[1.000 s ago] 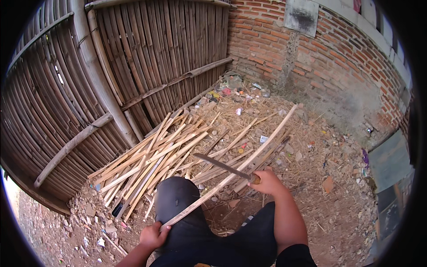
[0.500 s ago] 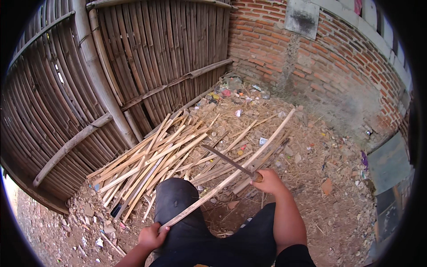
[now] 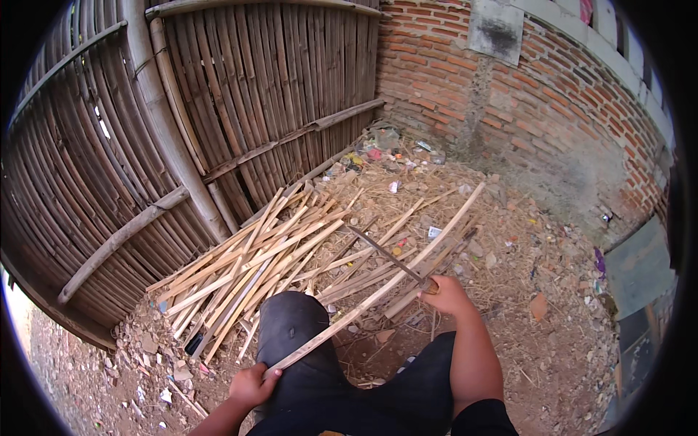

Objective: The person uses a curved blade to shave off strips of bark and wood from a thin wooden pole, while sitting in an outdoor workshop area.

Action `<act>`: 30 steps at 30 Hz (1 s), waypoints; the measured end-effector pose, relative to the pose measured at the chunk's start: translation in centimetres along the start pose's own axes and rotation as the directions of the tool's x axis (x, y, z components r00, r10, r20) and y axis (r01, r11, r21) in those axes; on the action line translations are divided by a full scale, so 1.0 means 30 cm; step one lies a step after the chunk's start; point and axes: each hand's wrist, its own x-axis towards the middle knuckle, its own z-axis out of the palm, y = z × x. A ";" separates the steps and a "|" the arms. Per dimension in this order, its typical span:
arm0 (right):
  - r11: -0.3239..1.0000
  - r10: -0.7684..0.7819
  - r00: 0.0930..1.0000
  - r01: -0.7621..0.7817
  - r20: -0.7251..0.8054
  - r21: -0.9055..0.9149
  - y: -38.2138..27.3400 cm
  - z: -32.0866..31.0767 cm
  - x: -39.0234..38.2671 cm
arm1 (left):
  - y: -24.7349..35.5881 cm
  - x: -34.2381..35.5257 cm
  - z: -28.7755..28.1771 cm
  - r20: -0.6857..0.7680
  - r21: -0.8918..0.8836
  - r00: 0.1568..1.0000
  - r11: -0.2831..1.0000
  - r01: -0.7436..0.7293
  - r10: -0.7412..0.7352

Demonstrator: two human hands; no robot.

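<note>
My left hand [image 3: 251, 385] grips the near end of a long pale bamboo strip [image 3: 385, 287] that lies over my knee in dark trousers [image 3: 292, 336] and runs up and to the right across the ground. My right hand [image 3: 445, 294] holds a long dark knife [image 3: 385, 254] by its handle, its blade pointing up-left and lying against the strip near the strip's middle.
A heap of split bamboo strips [image 3: 254, 265] lies on the dirt ahead of my knee. A woven bamboo fence [image 3: 182, 116] stands at the left and back, a red brick wall [image 3: 552, 123] at the right. Litter [image 3: 378, 152] and dry straw cover the corner.
The knife blade has shifted slightly up along the strip and to the right with my right hand. My left hand keeps its hold.
</note>
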 end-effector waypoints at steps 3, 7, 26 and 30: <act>0.996 -0.066 0.998 0.066 0.004 -0.068 0.023 0.007 0.000 | -0.002 0.005 0.000 0.016 0.004 1.000 1.000 -0.004 0.004; 0.987 -0.105 0.978 0.125 0.179 -0.102 -0.042 0.039 -0.003 | -0.011 0.003 -0.002 0.019 -0.011 1.000 1.000 -0.007 0.008; 0.980 -0.103 0.972 0.136 0.211 -0.146 -0.082 0.035 -0.011 | 0.000 0.000 -0.011 -0.009 -0.008 0.999 0.999 -0.037 0.037; 0.959 -0.186 0.950 0.232 0.252 -0.166 -0.116 0.058 -0.012 | -0.005 -0.005 -0.017 -0.018 -0.017 0.999 0.999 -0.042 0.042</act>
